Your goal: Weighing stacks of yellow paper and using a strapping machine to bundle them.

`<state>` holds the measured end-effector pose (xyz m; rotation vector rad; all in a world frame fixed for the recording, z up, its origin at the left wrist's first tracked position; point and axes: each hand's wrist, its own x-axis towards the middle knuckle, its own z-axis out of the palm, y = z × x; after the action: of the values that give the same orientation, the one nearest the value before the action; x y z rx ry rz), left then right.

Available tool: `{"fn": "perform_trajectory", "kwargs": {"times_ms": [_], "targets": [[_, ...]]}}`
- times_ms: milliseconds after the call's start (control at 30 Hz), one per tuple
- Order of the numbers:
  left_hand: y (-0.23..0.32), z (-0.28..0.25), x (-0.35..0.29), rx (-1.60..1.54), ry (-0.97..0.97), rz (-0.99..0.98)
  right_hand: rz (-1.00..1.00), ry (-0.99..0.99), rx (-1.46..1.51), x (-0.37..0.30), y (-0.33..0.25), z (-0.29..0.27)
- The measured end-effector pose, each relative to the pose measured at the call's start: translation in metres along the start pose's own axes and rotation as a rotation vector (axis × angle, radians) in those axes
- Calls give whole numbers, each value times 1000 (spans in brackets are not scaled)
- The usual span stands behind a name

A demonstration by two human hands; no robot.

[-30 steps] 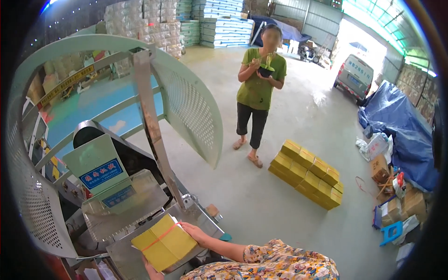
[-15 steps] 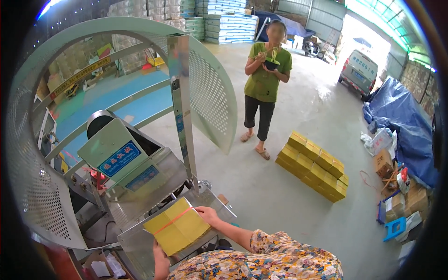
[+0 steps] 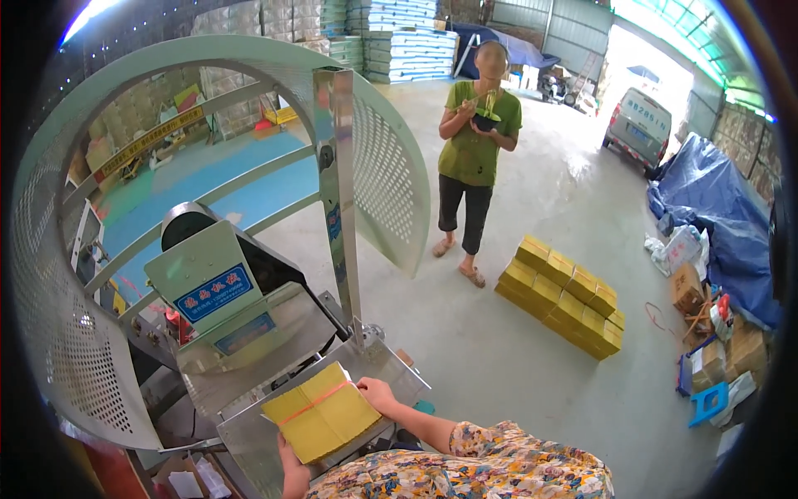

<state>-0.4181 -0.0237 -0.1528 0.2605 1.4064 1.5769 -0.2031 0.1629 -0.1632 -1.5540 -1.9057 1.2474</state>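
Note:
A bundle of yellow paper [image 3: 324, 420] lies on the metal table [image 3: 249, 453] of a machine, with a reddish strap across its middle. My left hand [image 3: 293, 467] grips its near left edge, and part of the fingers is hidden by the paper. At the bundle's far right corner, my right hand [image 3: 379, 394] is closed on the edge. Just beyond the table is the machine's sloping metal cover [image 3: 249, 341], with a pale green panel bearing a blue label [image 3: 212, 293] above it.
A curved perforated guard [image 3: 83, 366] and a steel post [image 3: 337, 191] surround the machine. Ahead stands a person [image 3: 478, 141] holding a bowl and chopsticks. Stacked yellow bundles [image 3: 561, 299] sit on the floor. Cartons [image 3: 711, 366], a blue stool [image 3: 709, 405] and a blue tarpaulin [image 3: 715, 216] line the right side.
My view has shifted slightly, so the machine and bundle appear a little lower and farther right. Both hands keep their hold on the bundle.

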Motion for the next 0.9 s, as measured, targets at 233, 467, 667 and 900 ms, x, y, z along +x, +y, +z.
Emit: {"fn": "perform_trajectory", "kwargs": {"times_ms": [233,467,667,900], "targets": [[11,13,-14,-122,-27,8,-55,-60,-61,5,-4,-5],[9,2,-7,75,27,46,-114,-132,-181,10,0,-8],[-9,-35,-9,174,43,55,-81,-147,-74,-8,3,-1],[73,14,-46,420,-21,191,-389,13,-29,-24,-2,-37]]}}
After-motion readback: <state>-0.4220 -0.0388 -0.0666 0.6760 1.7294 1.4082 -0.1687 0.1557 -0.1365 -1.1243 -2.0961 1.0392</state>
